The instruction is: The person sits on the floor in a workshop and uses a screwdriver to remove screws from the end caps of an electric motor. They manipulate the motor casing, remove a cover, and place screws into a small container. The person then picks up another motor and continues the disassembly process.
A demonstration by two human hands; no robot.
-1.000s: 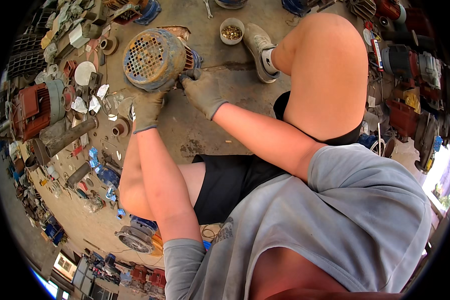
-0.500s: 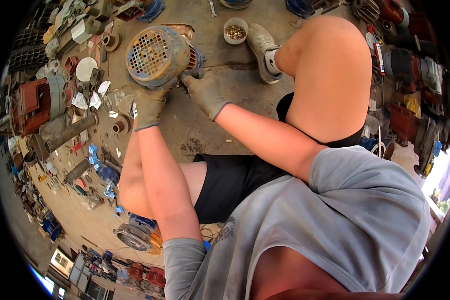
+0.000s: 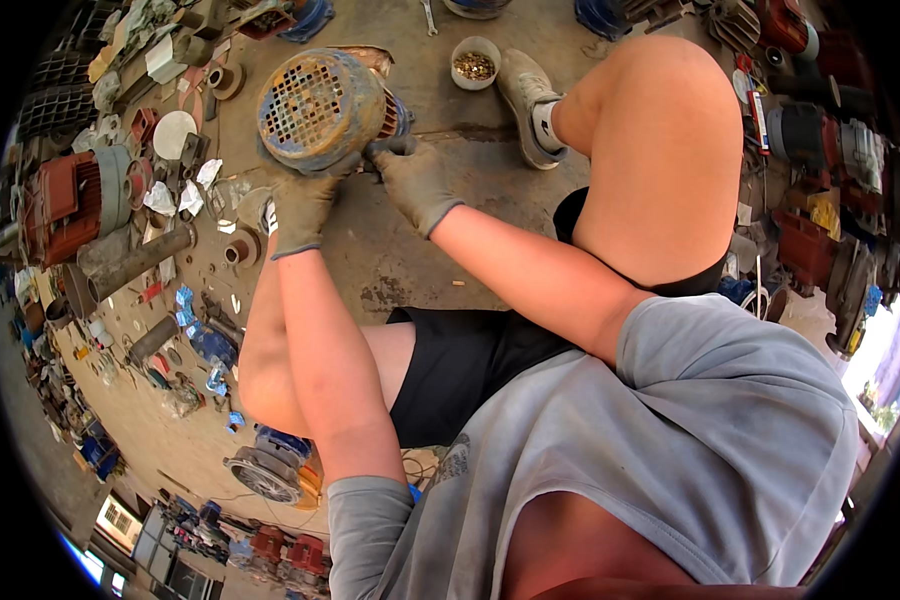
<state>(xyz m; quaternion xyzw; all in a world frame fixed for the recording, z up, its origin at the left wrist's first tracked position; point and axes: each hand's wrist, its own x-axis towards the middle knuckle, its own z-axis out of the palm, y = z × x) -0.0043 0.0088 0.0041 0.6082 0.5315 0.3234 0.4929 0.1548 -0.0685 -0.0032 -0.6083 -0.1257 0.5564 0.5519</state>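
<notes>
An electric motor [image 3: 397, 118] lies on the floor ahead of me, with its round, rusty fan cover [image 3: 310, 112] turned toward me. The cover has a square-hole grille and traces of blue paint. My left hand [image 3: 310, 205], in a dirty grey-green work glove, grips the cover's near lower rim; its fingers are partly hidden behind it. Just right of the rim, my right hand [image 3: 412, 182], gloved alike, is closed with thumb and fingers drawn together. Whatever it holds there, if anything, is too small to make out.
A white bowl of small brass-coloured parts [image 3: 473, 65] stands beside my right shoe [image 3: 530, 105]. A wrench [image 3: 429, 17] lies beyond. Motor parts, a pipe [image 3: 140, 263] and a red motor [image 3: 65, 205] crowd the left; more motors [image 3: 805, 130] line the right.
The fan cover has shifted slightly right, my left hand staying at its rim. My right hand's fingers have changed position a little near the cover's edge.
</notes>
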